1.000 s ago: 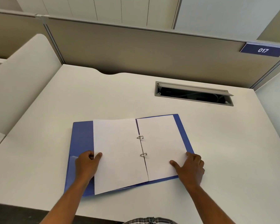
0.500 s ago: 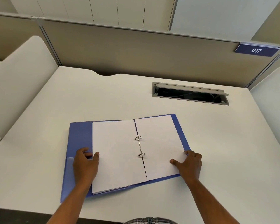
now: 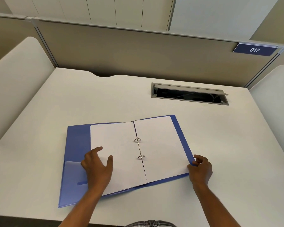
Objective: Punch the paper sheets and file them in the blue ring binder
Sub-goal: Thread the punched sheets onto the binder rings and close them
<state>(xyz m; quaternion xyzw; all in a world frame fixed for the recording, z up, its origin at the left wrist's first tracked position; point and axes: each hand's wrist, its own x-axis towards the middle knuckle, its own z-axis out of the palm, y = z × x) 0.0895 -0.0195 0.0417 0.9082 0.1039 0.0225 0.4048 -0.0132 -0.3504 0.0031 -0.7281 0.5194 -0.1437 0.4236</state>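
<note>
The blue ring binder (image 3: 77, 145) lies open on the white desk. White paper sheets (image 3: 120, 145) sit on both sides of its two metal rings (image 3: 138, 147), which pass through their punched holes. My left hand (image 3: 97, 166) rests flat on the lower left part of the left stack, fingers spread. My right hand (image 3: 200, 169) pinches the lower right edge of the binder's right cover, thumb on top and fingers curled at the edge.
An open grey cable tray (image 3: 189, 94) is sunk into the white desk (image 3: 236, 153) behind the binder. Beige partition walls (image 3: 138, 51) enclose the desk at the back and both sides, with a blue "017" plate (image 3: 254, 49) at the right.
My left hand has moved from the left edge of the paper onto the sheet. My right hand has shifted off the right page to grip the cover's outer edge.
</note>
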